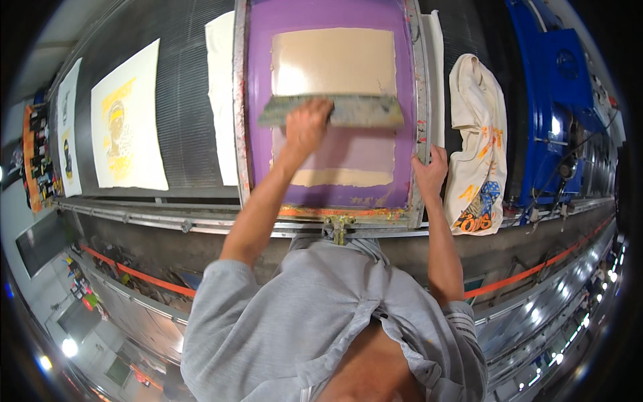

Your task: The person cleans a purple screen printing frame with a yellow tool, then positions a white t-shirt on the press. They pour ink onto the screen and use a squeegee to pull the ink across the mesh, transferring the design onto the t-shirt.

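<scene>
My left hand (309,125) is closed around the middle of a wide, ink-stained squeegee (365,112), which lies across a purple printing screen (261,161). Cream-beige ink (335,57) covers a rectangle of mesh beyond the blade. Nearer me, a thinner mauve film shows, with a beige strip of ink along its near edge. My right hand (432,171) grips the right rail of the screen frame (420,87), which is splashed with colour. Under the screen, pale fabric sticks out at both sides.
Left of the screen, a white fabric panel (134,127) with a yellow portrait print lies on the dark ribbed table (184,87). A crumpled cream cloth (475,147) with orange and blue prints lies to the right, beside a blue machine (556,100). A metal rail (161,209) follows the table's near edge.
</scene>
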A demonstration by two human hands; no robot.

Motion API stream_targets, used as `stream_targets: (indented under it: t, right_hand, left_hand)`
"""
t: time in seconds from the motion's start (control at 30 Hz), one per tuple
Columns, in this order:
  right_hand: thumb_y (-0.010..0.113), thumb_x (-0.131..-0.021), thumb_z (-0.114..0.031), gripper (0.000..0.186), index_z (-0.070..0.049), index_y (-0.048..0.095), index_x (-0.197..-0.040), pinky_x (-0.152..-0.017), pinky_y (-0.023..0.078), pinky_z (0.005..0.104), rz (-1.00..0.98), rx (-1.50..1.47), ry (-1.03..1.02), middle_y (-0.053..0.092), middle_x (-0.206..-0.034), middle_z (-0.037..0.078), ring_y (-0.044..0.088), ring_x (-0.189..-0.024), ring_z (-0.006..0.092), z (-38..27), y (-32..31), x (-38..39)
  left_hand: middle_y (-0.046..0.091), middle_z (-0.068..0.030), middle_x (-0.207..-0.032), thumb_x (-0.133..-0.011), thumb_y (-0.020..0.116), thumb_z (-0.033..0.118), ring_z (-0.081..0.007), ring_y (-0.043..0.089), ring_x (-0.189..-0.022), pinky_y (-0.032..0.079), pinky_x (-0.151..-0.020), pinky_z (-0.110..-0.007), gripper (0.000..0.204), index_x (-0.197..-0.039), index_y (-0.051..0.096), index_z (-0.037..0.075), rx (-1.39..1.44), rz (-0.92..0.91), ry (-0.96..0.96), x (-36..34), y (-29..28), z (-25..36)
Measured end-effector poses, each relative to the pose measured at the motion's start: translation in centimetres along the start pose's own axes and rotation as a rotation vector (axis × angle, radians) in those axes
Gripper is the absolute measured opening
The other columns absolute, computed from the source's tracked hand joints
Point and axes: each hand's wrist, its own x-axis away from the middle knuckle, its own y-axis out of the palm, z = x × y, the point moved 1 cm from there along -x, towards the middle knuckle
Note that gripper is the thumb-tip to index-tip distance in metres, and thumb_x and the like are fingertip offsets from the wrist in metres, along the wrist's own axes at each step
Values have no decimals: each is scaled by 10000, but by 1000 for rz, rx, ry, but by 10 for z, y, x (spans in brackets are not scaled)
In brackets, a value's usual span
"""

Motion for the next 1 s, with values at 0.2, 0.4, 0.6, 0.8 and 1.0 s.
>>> stream_targets:
  t: [0.2,0.4,0.6,0.8,1.0]
  right_hand:
    - [713,-761,-197,351,38,665,-1017,-786,505,411,-126,-271,285,689,-890,199,666,-838,362,31,11,-15]
    - [625,-916,-430,543,112,657,-912,-747,474,449,-68,-239,312,674,-804,218,614,-747,314,5,7,-23]
    - [638,-955,-344,464,117,672,-995,-757,474,368,36,-376,198,683,-841,152,607,-796,221,-42,-5,4]
    - [681,-901,-415,530,114,666,-945,-743,478,404,137,-310,238,690,-812,176,607,-772,243,-96,67,26]
    - [715,-840,-454,451,-6,714,-890,-643,500,412,140,-273,277,693,-725,162,662,-674,289,-257,185,80]
  left_hand:
    - [662,-138,-1218,-804,606,86,-324,618,-1151,530,-931,-426,390,-1185,655,16,-33,-48,17,168,-21,72]
    - [654,-132,-1209,-777,599,88,-325,579,-1197,473,-1003,-441,398,-1163,654,4,17,-39,34,182,-55,75]
    - [631,-79,-1283,-649,815,182,-332,476,-1343,317,-1137,-585,623,-1239,643,83,-52,-95,78,190,-80,54]
    - [674,-94,-1227,-656,785,131,-377,503,-1294,275,-1103,-655,512,-1160,702,91,17,-92,100,205,-154,-39]
    - [705,-43,-1189,-621,684,-64,-350,500,-1292,190,-1127,-679,554,-1140,732,125,-105,-160,-24,244,-247,-178]
